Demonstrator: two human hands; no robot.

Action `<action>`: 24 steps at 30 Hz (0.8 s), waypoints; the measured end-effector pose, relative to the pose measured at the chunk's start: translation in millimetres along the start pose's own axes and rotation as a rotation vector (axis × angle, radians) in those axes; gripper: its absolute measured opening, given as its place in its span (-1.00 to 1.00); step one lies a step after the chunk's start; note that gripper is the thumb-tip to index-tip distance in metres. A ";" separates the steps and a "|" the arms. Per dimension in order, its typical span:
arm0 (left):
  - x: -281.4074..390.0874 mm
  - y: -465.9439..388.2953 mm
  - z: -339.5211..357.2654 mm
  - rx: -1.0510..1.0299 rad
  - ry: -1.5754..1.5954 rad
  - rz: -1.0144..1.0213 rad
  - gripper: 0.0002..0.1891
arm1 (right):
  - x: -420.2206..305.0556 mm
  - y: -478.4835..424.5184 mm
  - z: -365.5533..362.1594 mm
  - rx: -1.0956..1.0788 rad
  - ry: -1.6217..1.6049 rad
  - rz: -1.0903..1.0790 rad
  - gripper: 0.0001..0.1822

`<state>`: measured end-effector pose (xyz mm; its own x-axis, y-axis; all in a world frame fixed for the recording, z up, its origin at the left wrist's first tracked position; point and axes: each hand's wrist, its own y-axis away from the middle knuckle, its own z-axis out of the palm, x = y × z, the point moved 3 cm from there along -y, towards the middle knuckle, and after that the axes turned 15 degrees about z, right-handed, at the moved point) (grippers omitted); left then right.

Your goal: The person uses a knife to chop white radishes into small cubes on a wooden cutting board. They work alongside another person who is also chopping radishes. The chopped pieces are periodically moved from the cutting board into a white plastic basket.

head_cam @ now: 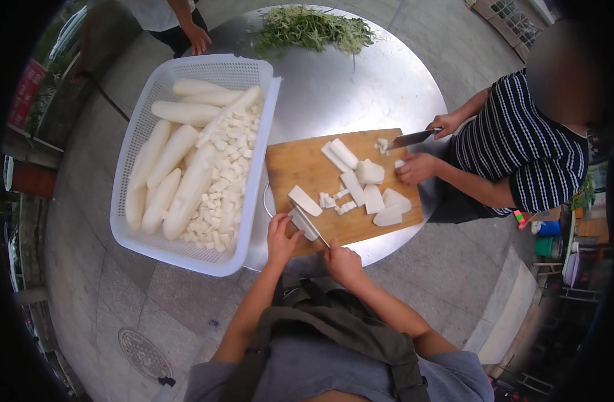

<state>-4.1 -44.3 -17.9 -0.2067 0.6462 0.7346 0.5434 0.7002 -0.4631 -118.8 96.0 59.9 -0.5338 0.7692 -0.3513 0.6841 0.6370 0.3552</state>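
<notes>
My right hand (344,262) is closed on the handle of a kitchen knife (311,226), whose blade lies along a piece of peeled white radish (303,227) near the board's front left corner. The fingers of my left hand (282,238) press on that same piece. Just beyond the blade a flat radish slab (305,200) rests on the wooden cutting board (292,156). Small cubes (328,201), longer slabs (353,188) and a thick chunk (370,172) lie farther right on the board.
A white plastic basket (274,115) left of the board holds whole peeled radishes (189,191) and many cubes. Shredded greens (312,30) lie on the round metal table (332,93). At right a co-worker (513,145) cuts with a cleaver (412,138); another person's hand (199,39) is behind the basket.
</notes>
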 end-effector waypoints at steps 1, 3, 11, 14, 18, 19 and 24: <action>-0.5 -0.2 0.3 -0.001 -0.007 0.003 -0.51 | 0.7 -0.7 3.3 -0.003 0.012 0.001 -0.80; -0.8 1.0 1.4 -0.001 -0.013 0.002 -0.51 | 8.5 -6.7 22.9 0.030 0.010 -0.018 -0.81; 3.3 -5.5 -5.2 0.014 -0.022 0.000 -0.60 | 4.8 -4.2 20.3 0.059 -0.005 -0.049 -0.79; -2.7 1.9 -5.1 0.129 -0.022 -0.048 -0.68 | -0.5 6.0 6.5 0.016 -0.005 -0.042 -0.79; -13.6 7.8 2.6 0.141 0.116 -0.176 -0.80 | -2.9 0.8 11.8 0.014 0.016 -0.056 -0.79; -13.4 5.4 5.3 0.131 0.093 -0.178 -0.83 | 0.8 -0.1 16.7 0.019 0.020 -0.060 -0.79; -11.3 -0.4 0.9 0.003 -0.046 -0.182 -0.89 | 9.3 -1.3 37.0 0.094 0.021 -0.153 -0.82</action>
<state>-2.7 -51.6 -26.5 -0.3382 0.5221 0.7829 0.4912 0.8076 -0.3263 -106.2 100.4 24.1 -0.6449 0.6651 -0.3764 0.6371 0.7399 0.2160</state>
